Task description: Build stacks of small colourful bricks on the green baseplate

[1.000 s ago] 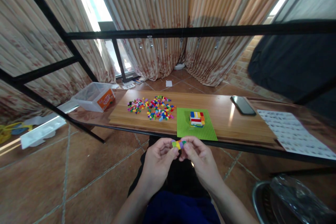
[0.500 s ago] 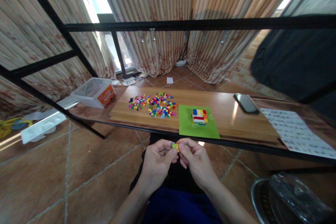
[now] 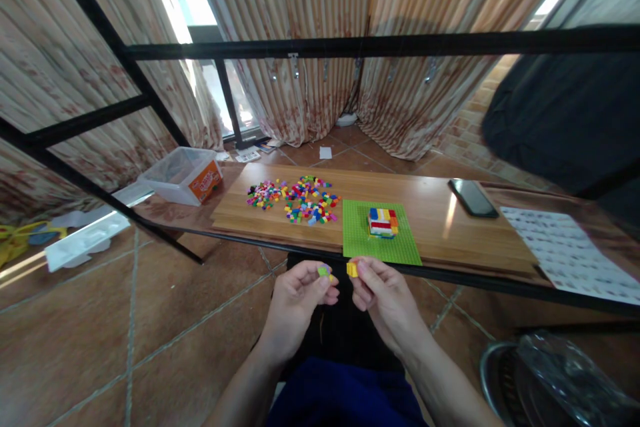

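Observation:
Small green building bricks (image 3: 324,271), with bits of purple and yellow beside them, are pinched in my left hand (image 3: 299,300). My right hand (image 3: 381,290) grips a yellow brick (image 3: 352,269) between thumb and forefinger. A gap separates the two hands, both held low in front of the table's near edge. Beyond them lies a green baseplate (image 3: 355,233), bearing a stacked block of bricks (image 3: 383,222) in white, red, yellow, blue and orange. To its left, loose colourful bricks (image 3: 310,203) are spread over the wood.
The wooden tabletop (image 3: 425,227) also holds a phone (image 3: 473,198) and a printed sheet (image 3: 565,253) at right. A clear plastic box (image 3: 183,173) with an orange label stands at left. A black metal bar (image 3: 310,49) crosses above. A metal basin (image 3: 490,380) sits low right.
My hands have drawn apart. The yellow brick in my right hand is now separate from the green bricks in my left. The view has shifted slightly.

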